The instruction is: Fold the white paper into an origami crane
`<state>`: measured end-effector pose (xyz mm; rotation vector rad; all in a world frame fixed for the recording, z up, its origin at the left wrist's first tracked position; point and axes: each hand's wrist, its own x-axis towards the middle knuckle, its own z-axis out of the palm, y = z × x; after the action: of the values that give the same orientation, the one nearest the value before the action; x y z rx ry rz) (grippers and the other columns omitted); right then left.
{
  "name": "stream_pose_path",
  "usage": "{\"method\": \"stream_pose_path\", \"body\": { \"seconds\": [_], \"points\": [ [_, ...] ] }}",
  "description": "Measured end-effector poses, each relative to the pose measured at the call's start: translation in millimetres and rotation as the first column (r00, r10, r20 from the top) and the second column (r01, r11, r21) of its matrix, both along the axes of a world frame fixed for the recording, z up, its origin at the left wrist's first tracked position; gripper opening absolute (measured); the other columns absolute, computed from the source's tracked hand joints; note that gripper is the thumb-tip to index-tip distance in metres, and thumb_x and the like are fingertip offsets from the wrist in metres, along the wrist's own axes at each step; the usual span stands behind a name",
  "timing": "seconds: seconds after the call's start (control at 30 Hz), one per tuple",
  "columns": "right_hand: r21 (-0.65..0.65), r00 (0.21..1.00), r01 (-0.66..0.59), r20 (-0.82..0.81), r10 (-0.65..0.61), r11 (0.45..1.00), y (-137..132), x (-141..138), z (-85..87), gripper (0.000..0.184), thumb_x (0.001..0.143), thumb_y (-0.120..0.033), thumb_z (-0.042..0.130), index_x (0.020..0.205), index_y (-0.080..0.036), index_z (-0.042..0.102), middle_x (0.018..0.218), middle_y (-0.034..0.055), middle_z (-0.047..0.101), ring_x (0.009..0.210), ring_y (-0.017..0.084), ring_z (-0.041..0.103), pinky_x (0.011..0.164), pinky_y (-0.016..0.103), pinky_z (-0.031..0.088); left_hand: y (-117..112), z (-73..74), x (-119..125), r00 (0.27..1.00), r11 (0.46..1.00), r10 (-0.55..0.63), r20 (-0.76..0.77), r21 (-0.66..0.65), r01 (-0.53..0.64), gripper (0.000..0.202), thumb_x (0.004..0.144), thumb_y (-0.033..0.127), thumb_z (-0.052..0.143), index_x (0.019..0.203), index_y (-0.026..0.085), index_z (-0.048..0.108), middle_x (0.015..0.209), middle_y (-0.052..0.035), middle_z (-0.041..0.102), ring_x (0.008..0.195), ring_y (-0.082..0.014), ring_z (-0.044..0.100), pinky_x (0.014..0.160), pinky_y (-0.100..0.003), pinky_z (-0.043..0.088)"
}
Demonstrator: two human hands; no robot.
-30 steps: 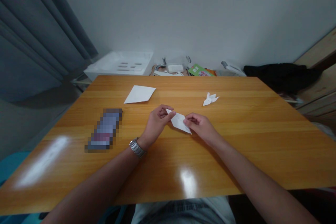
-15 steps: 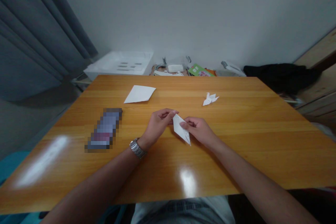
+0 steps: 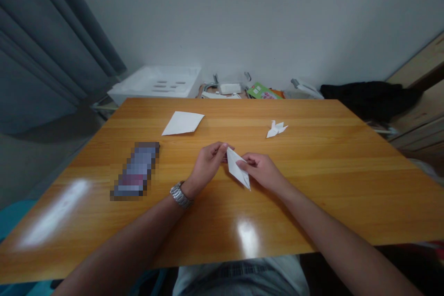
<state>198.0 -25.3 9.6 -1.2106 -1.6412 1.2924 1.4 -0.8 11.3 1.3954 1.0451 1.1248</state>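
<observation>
A small white folded paper point(image 3: 237, 172), shaped like a narrow diamond, is held just above the wooden table point(image 3: 333, 185). My left hand point(image 3: 210, 162) pinches its upper left corner between thumb and fingers. On its right edge my right hand point(image 3: 260, 168) grips it, thumb on top and fingers behind. The lower point of the paper hangs free toward me. Beyond the right hand stands a white origami bird point(image 3: 276, 129). A flat sheet of white paper point(image 3: 183, 123) lies further back on the left.
To the left lies a phone point(image 3: 137, 169) with a pixelated screen. Behind the table are a white plastic tray point(image 3: 156, 81), a green booklet point(image 3: 262, 91) and a dark cloth point(image 3: 371, 99). The table's near edge runs close to my lap.
Both hands keep their hold on the folded paper, and its position between them is almost the same. The whole view has shifted very slightly.
</observation>
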Motion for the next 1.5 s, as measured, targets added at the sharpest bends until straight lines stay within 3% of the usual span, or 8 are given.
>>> {"method": "stream_pose_path", "body": {
  "seconds": [0.3, 0.5, 0.7, 0.83, 0.93, 1.03, 1.2, 1.5],
  "points": [
    [-0.003, 1.000, -0.003, -0.015, 0.003, 1.000, 2.3, 2.0, -1.2, 0.036, 0.088, -0.052, 0.068, 0.084, -0.016, 0.071, 0.077, 0.0026, 0.069, 0.069, 0.016, 0.058, 0.064, 0.027, 0.041, 0.4, 1.7, 0.3, 0.997, 0.998, -0.037, 0.061, -0.046, 0.040, 0.035, 0.085, 0.048, 0.075, 0.089, 0.014, 0.072, 0.087, -0.0067, 0.075, 0.079, -0.0169, 0.069, 0.071, -0.025, 0.056],
    [-0.007, 1.000, -0.016, -0.012, 0.016, 1.000, 1.6, 2.0, 2.5, 0.037, 0.089, -0.052, 0.067, 0.089, -0.016, 0.073, 0.082, 0.0042, 0.072, 0.071, 0.017, 0.060, 0.066, 0.027, 0.041, -1.7, 0.2, 0.0, 0.986, 0.990, -0.038, 0.161, -0.129, 0.059, 0.044, 0.086, 0.055, 0.071, 0.096, 0.012, 0.074, 0.092, -0.0103, 0.076, 0.084, -0.0201, 0.072, 0.084, -0.033, 0.060],
    [0.000, 1.000, -0.003, 0.012, 0.003, 1.000, 3.0, 4.1, -0.5, 0.040, 0.088, -0.055, 0.067, 0.088, -0.016, 0.073, 0.079, 0.0035, 0.071, 0.069, 0.017, 0.058, 0.063, 0.027, 0.040, -2.6, 4.1, 0.4, 0.990, 0.992, -0.013, 0.137, -0.119, 0.030, 0.049, 0.089, 0.059, 0.067, 0.099, 0.012, 0.073, 0.095, -0.0105, 0.076, 0.085, -0.0210, 0.072, 0.083, -0.033, 0.060],
    [0.037, 1.000, -0.001, 0.031, 0.000, 0.999, 2.9, 5.7, -0.9, 0.041, 0.089, -0.056, 0.066, 0.084, -0.016, 0.072, 0.075, 0.0019, 0.067, 0.067, 0.016, 0.056, 0.063, 0.027, 0.039, -1.8, 3.7, -0.5, 0.992, 0.990, -0.112, 0.052, -0.079, 0.116, 0.047, 0.086, 0.054, 0.072, 0.111, 0.014, 0.073, 0.101, -0.0099, 0.076, 0.089, -0.0206, 0.071, 0.079, -0.030, 0.058],
    [0.059, 0.998, -0.012, 0.067, 0.008, 0.998, 2.2, 5.0, 0.6, 0.043, 0.090, -0.058, 0.063, 0.080, -0.017, 0.071, 0.072, 0.0011, 0.064, 0.066, 0.016, 0.054, 0.061, 0.027, 0.037, -0.9, 0.6, -0.5, 0.979, 0.980, -0.194, -0.059, -0.063, 0.191, 0.038, 0.082, 0.049, 0.077, 0.095, 0.013, 0.076, 0.091, -0.0090, 0.076, 0.081, -0.0197, 0.069, 0.074, -0.028, 0.054],
    [0.050, 0.998, -0.005, 0.065, 0.001, 0.999, 2.7, 4.0, 0.2, 0.043, 0.089, -0.059, 0.064, 0.081, -0.017, 0.073, 0.073, 0.0014, 0.065, 0.067, 0.017, 0.055, 0.062, 0.027, 0.038, -0.2, -1.1, 0.2, 0.982, 0.985, -0.169, -0.084, -0.053, 0.165, 0.035, 0.084, 0.047, 0.074, 0.084, 0.013, 0.075, 0.084, -0.0070, 0.075, 0.074, -0.0176, 0.066, 0.068, -0.026, 0.050],
    [0.032, 0.999, 0.018, 0.047, -0.019, 0.999, 5.2, 5.1, -4.1, 0.045, 0.090, -0.059, 0.063, 0.084, -0.016, 0.075, 0.074, 0.0020, 0.067, 0.069, 0.018, 0.057, 0.064, 0.027, 0.040, 0.5, -0.2, 0.2, 0.994, 0.995, -0.094, -0.051, -0.050, 0.091, 0.034, 0.084, 0.047, 0.074, 0.086, 0.013, 0.074, 0.084, -0.0059, 0.074, 0.074, -0.0167, 0.064, 0.066, -0.025, 0.048],
    [0.022, 1.000, -0.007, 0.026, 0.007, 1.000, 1.5, 2.3, 0.5, 0.046, 0.089, -0.062, 0.063, 0.083, -0.017, 0.075, 0.075, 0.0021, 0.067, 0.068, 0.017, 0.056, 0.063, 0.027, 0.041, -0.5, 0.4, -0.1, 0.985, 0.988, -0.150, -0.079, -0.041, 0.148, 0.033, 0.084, 0.046, 0.074, 0.085, 0.014, 0.075, 0.082, -0.0056, 0.074, 0.073, -0.0169, 0.065, 0.066, -0.025, 0.049]
  ]
}}
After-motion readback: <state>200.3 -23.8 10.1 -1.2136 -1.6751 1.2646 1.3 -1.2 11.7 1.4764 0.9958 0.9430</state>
